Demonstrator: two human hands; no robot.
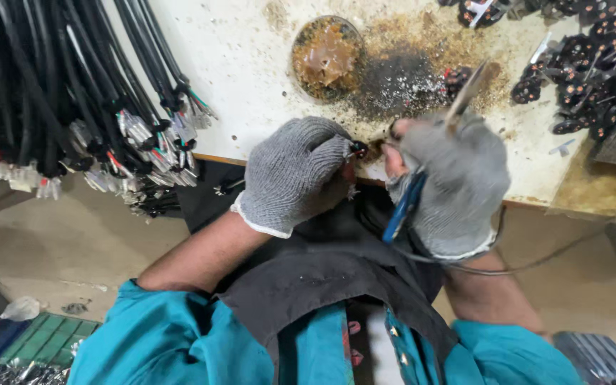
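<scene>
Nearest, teal sleeves (180, 335) pushed up off both forearms, with a dark apron (322, 278) draped between them. Beyond, both hands in grey knit gloves, drawn close together at the near edge of a stained white workbench (251, 78).

Left hand (295, 175) curled tight around a small black plug end (356, 150), pinched at the glove's fingertips just beside the right hand's bare fingertips. Only a sliver of that piece visible: dark, with a glint of red and metal; the rest hidden inside the glove.

Right hand (454, 182) clenched around a soldering iron (422, 167): blue grip slanting down out of the palm, a blurred brownish shaft rising past the knuckles toward the bench. Thin grey cord (536, 260) trailing from under the wrist off to the right. Glove fingertips cut away, bare skin showing where both hands meet, almost touching at the bench edge. Exact contact between tool tip and plug end impossible to tell through the blur.

Farther up the bench, a round tin of brown flux (326, 57), ringed by a dark scorched smear and rusty staining. Off to the left, a thick bundle of black cables (73, 78) hanging down, stripped ends showing coloured wires and silvery sleeves. At the far right, a heap of black plug pieces (593, 78) with red-dotted faces, well apart from both hands.
</scene>
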